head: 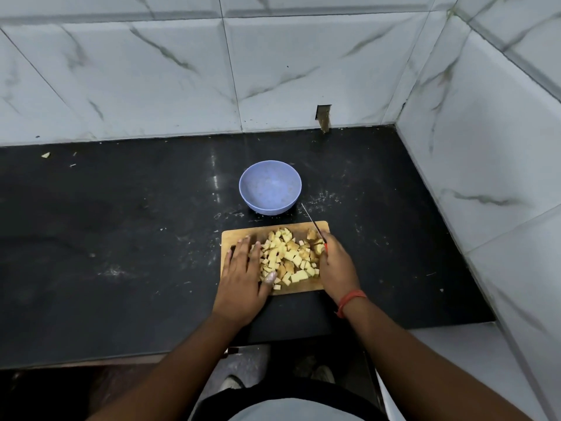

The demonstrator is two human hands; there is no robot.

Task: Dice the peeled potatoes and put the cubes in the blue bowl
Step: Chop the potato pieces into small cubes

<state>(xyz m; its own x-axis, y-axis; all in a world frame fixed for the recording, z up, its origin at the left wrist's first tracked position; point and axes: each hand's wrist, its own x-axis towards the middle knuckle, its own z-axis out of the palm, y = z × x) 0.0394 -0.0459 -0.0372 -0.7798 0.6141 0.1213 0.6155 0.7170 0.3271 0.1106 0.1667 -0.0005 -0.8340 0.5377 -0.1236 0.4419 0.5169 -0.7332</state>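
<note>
Where they lie heaped on the board (230, 235), the potato cubes (290, 256) look pale yellow.

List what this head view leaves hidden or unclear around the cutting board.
- Knife handle: covered by the right hand; only a red sliver and the blade show.
- Potato cubes at both sides of the pile: under the left hand and right hand.
- Cutting board left edge and near corners: hidden by both hands.
- Blue bowl near inner wall: hidden behind its own rim.
</note>
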